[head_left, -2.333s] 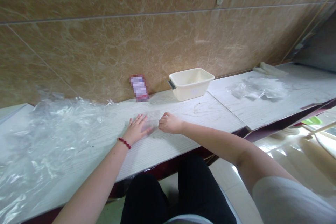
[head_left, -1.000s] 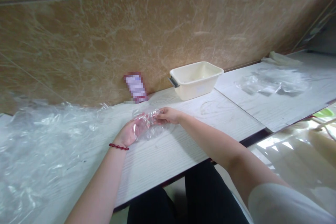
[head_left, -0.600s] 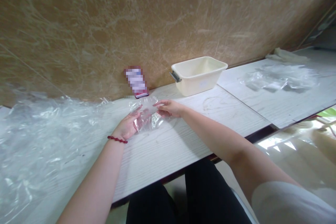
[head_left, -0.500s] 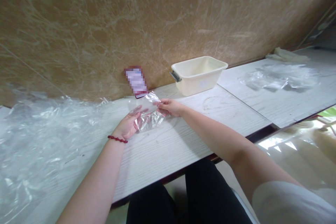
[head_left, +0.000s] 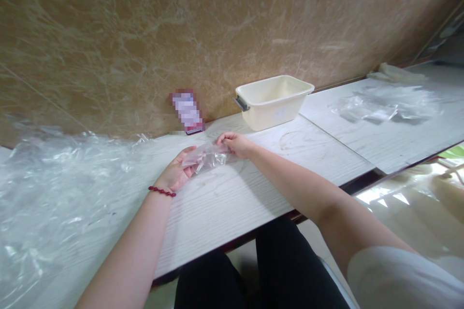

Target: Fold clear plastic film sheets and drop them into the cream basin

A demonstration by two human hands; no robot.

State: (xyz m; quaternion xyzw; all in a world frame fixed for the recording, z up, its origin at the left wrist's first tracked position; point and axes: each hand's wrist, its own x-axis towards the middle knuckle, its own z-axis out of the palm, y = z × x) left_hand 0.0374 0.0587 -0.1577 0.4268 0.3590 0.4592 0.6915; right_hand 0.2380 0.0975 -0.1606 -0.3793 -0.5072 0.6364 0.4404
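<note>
A clear plastic bag stretches between my two hands, just above the white wood-grain table. At its left end my left hand, with a red bead bracelet on the wrist, is closed on the film. My right hand pinches the other end between thumb and fingers. The bag looks folded or narrowed, and no contents show through it. Just behind the hands, a phone-like rectangle with a red border, blurred out, leans against the wall.
A large heap of clear plastic bags covers the table on the left. Behind my right hand stands a cream plastic tub with a grey handle. Farther right lie more clear bags and a pale cloth-like item. A brown marbled wall backs the table.
The bag, spread wider and taller before, is now a narrower strip between my hands. My right hand has shifted slightly up. The tub and bag heaps stay put.
</note>
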